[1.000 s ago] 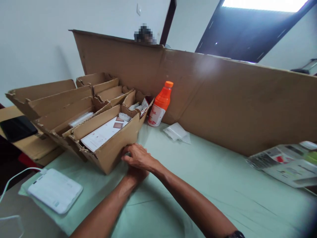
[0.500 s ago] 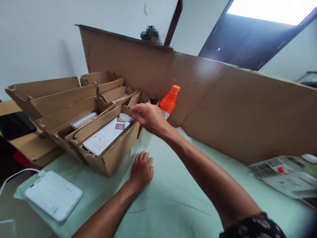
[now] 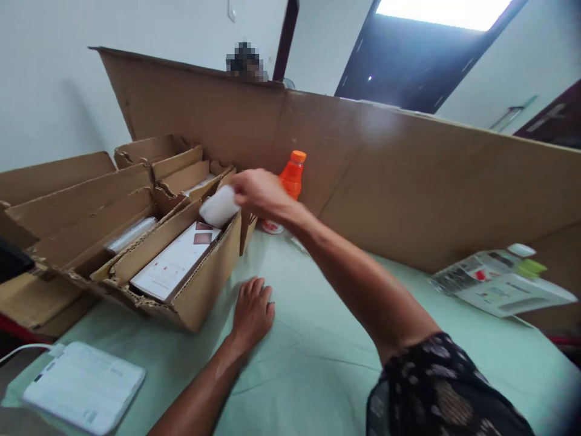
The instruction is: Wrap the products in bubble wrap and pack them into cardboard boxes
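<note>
My right hand (image 3: pixel 259 192) is closed on one end of a whitish rolled bundle (image 3: pixel 220 206), slightly blurred, which looks wrapped in plastic. It tilts above the far end of the nearest cardboard compartment (image 3: pixel 206 281). Inside that compartment lies a flat white box (image 3: pixel 175 260) with brown squares printed on it. My left hand (image 3: pixel 252 310) rests palm down on the green cloth (image 3: pixel 313 339), holding nothing, its fingers stretched forward beside the compartment's outer wall. Just behind my right hand stands an orange bottle (image 3: pixel 293 174), partly covered by the hand.
More cardboard compartments (image 3: pixel 82 200) stand at left, one with a clear-wrapped packet (image 3: pixel 131 235). A white device (image 3: pixel 84 387) with a cable lies front left. A tall cardboard panel (image 3: pixel 408 188) closes off the back; a person's head (image 3: pixel 247 60) shows above it. A clear bottle (image 3: pixel 481 269) lies at right.
My right hand has taken hold of the whitish bundle and raised it from the compartment's far end. My left hand stays on the cloth. The view has shifted rightward.
</note>
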Motion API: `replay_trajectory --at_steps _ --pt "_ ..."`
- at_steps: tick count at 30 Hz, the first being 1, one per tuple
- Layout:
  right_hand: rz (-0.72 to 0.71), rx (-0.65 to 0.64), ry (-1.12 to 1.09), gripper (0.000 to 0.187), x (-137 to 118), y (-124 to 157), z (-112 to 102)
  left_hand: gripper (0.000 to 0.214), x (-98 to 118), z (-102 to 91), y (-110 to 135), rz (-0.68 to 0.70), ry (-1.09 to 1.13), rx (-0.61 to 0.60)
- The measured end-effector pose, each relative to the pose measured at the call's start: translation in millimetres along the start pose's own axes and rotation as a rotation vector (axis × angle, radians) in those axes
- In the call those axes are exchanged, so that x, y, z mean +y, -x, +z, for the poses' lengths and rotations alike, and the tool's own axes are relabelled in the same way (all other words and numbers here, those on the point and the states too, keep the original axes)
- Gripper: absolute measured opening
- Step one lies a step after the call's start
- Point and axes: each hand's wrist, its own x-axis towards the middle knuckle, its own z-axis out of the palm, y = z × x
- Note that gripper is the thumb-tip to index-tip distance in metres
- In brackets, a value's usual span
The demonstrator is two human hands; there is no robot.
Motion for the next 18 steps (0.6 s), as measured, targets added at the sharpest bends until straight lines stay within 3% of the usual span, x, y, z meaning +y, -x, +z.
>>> replay_trajectory --at_steps 2,4,6,8,11,15,18 --pt "0.058 0.041 0.021 0.019 49.0 25.2 -27.6 0.023 0.5 0.5 0.6 0.000 0.014 0.013" --pt "0.278 0.070 0.028 0.022 99.8 53.6 -43.2 0.023 1.2 0.8 1.5 -0.003 0.027 0.031" --pt "0.462 0.097 0.107 0.022 139.3 78.1 -44.8 0.024 1.6 1.5 2.5 -0.006 0.036 0.049" --pt "0.544 0.133 0.166 0.030 158.0 89.7 -36.6 0.024 1.3 2.8 3.4 -0.005 0.040 0.059" --pt "0.431 0.135 0.171 0.034 145.6 70.1 -17.9 0.025 0.1 5.5 4.1 0.001 0.038 0.064" --pt "0.131 -0.049 0.110 0.026 92.7 -8.4 11.2 0.027 -0.8 7.5 3.4 -0.001 0.025 0.053" --pt "0.029 -0.174 0.073 0.027 58.2 -64.8 41.2 0.030 -0.8 7.7 2.1 -0.010 0.008 0.033"
